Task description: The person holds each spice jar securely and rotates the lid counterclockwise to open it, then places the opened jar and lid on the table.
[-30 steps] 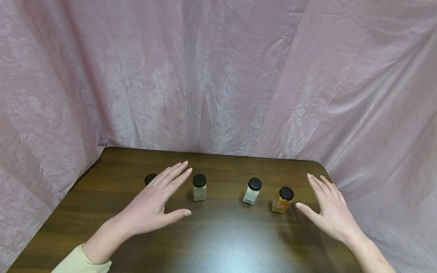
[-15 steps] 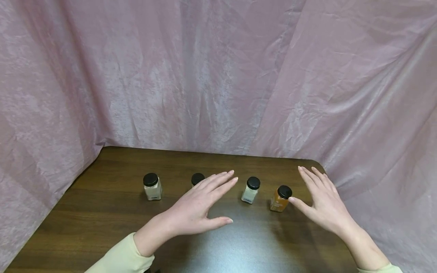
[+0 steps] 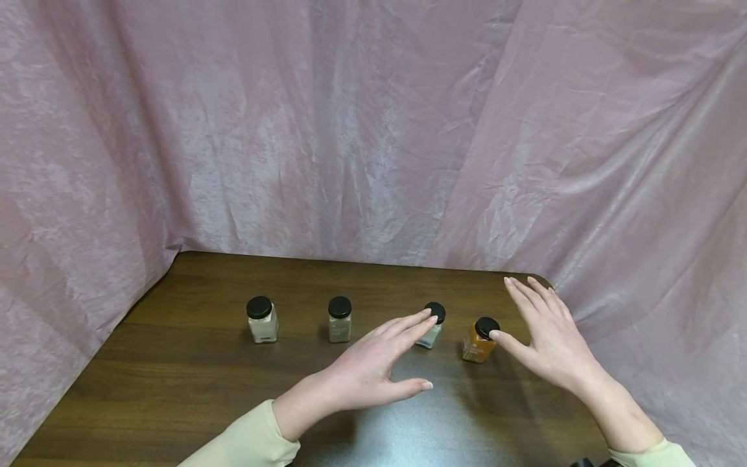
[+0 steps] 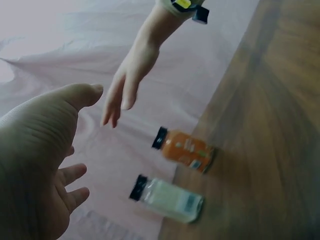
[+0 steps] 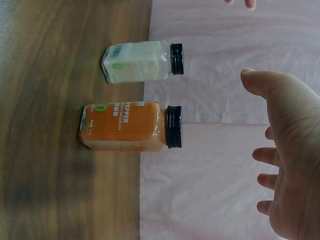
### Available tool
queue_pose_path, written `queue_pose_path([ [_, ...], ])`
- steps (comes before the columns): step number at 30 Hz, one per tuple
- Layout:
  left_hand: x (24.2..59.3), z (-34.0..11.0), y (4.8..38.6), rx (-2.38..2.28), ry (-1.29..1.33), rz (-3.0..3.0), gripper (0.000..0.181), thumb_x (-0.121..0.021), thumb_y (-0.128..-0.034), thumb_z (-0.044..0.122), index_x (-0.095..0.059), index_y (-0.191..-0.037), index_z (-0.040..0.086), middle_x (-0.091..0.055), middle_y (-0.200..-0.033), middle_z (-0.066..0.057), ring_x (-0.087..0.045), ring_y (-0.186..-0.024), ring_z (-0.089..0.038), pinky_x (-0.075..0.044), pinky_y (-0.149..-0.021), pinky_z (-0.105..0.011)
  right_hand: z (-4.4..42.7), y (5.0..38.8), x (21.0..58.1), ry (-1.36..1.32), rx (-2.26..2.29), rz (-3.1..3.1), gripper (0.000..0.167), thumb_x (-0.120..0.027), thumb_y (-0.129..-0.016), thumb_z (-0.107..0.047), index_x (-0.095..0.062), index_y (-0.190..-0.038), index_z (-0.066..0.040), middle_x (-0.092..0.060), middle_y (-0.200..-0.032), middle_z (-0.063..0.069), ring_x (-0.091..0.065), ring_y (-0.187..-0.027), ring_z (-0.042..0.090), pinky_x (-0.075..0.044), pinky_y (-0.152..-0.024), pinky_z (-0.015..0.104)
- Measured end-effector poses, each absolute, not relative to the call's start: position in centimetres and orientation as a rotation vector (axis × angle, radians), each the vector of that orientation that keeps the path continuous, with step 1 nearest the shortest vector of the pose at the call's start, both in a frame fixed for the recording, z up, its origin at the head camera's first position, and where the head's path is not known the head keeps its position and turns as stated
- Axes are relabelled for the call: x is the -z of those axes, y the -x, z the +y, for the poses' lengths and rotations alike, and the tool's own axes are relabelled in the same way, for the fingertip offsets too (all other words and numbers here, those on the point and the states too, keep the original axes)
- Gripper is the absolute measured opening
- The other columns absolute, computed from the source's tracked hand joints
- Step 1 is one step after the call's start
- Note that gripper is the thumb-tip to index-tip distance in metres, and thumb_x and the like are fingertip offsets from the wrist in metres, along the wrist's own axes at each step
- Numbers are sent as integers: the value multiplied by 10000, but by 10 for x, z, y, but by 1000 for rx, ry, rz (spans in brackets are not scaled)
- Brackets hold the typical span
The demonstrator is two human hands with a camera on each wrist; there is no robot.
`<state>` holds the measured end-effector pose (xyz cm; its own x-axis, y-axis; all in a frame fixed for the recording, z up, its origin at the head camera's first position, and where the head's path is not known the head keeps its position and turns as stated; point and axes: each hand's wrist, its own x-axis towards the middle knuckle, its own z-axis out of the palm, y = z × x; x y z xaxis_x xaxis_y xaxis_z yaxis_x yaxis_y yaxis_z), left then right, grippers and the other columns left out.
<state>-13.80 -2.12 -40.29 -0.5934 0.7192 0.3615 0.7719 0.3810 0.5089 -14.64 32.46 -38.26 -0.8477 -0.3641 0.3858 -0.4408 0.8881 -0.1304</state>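
Brown wood table (image 3: 146, 389): three pale jars (image 3: 340, 330) and, rightmost, an orange jar (image 3: 477, 349) are stood upright, spaced apart, all black-lidded.

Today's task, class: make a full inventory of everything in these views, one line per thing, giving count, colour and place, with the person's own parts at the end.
orange jar: one, orange, far right of the row
pale green jar: one, whitish green, next to the orange one
grey jar: one, greyish, second from left
white jar: one, off-white, far left
lids: four, black, one on each jar
table: one, brown, under the jars
curtain: pink, behind and beside the table; panel count unclear
small block: one, black, at the right sleeve
sleeves: two, pale green, on the forearms
left hand: one, bare, above the table
right hand: one, bare, beside the orange jar
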Motion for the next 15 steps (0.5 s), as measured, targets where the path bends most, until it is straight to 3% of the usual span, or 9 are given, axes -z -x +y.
queue_pose_path([
  [6,416,4,138,1185,1333,-2582,848,-677,-969,503,-227,-1645,255,-228,-1673,76,-304,-1492,-187,-364,-1141,-492,325,148,380,-582,-329,-2699,888,-718,-924,-498,-309,-1618,-124,-400,-1591,130,-234,-1506,373,-104,-1219,549],
  [15,435,44,137,1464,1180,-2625,776,-669,-977,456,-287,-1627,270,-309,-1636,95,-315,-1482,-158,-349,-1148,-491,331,152,378,-607,-406,-2646,708,-731,-928,-228,-431,-1560,-120,-506,-1480,177,-343,-1423,436,-246,-1101,680],
])
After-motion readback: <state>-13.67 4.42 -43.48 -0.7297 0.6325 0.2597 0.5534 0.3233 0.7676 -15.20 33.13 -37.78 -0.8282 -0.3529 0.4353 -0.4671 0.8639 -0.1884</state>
